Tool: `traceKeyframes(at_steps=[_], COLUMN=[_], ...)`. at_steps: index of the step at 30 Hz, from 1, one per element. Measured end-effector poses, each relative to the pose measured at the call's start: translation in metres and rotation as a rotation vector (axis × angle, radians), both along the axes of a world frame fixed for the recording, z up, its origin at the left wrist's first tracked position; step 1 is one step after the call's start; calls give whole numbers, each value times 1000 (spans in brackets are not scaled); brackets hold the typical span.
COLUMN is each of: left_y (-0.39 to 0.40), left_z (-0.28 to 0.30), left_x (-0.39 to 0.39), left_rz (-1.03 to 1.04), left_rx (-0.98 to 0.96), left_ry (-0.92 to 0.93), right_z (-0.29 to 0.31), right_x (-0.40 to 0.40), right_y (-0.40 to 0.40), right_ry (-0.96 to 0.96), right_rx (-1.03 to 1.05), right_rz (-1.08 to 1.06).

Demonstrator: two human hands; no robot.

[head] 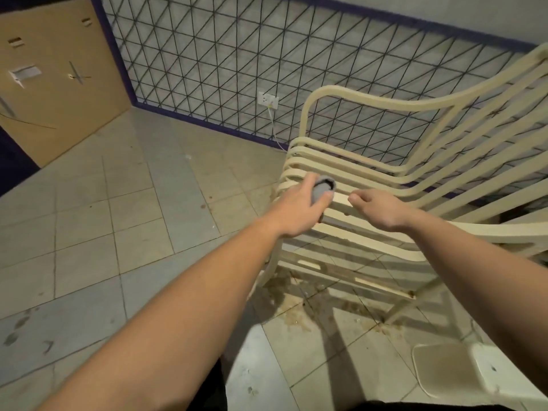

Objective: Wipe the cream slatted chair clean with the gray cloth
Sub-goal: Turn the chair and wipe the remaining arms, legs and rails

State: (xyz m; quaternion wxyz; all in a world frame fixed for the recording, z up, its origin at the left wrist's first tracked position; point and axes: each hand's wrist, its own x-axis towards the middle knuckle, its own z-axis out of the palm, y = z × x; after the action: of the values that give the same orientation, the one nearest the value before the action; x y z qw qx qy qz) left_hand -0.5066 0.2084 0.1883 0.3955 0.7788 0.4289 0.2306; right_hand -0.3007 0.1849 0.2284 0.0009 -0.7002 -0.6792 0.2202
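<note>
The floor is laid with pale square tiles, scuffed and spotted with dark marks. The cream slatted chair stands on it near the wall, with brownish debris scattered over the tiles under and around its legs. A white cable trails down towards the floor behind it.

Single head view: you look forward and steeply down from above, close over the cream slatted plastic chair, gray tiled floor beyond.
</note>
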Motion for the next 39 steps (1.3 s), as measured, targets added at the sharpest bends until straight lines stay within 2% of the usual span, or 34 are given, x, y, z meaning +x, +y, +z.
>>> traceKeyframes(at_steps=[4,8,11,13,16,20,22,24,27,29,31,35,39], left_y=[-4,-1,-8,-12,-7,0,5,9,5,-3,-12,-23,-26], left_z=[-20,-45,-69,-76,-56,-18,-19,-29,-52,-76,-101,-148,-181], left_x=[11,-12,-25,-29,-19,11,13,3,-18,-27,-35,-64,-99], left_rz=[51,168,307,344,295,3,-60,-31,175,352,432,340,529], left_rx=[189,10,-155,-169,-31,359,437,348,-4,-217,-353,-479,-502], left_ry=[79,-118,-177,-177,-61,219,296,198,-128,-262,-259,-27,-116], right_z=[-1,-1,-3,-5,-4,-2,-2,-4,-4,-2,0,-5,-10], right_x=[6,10,10,11,13,11,11,13,12,1,-18,-56,-57], right_y=[-5,-6,-6,-4,-3,-6,-7,-7,-6,-4,-1,8,13], right_ry=[121,149,167,181,240,372,414,358,223,121,71,29,8], right_rx=[-1,-7,-4,-2,-6,50,56,43,-2,13,75,115,127], right_rz=[-25,7,-15,-32,-68,-110,-135,-110,-48,44,148,282,244])
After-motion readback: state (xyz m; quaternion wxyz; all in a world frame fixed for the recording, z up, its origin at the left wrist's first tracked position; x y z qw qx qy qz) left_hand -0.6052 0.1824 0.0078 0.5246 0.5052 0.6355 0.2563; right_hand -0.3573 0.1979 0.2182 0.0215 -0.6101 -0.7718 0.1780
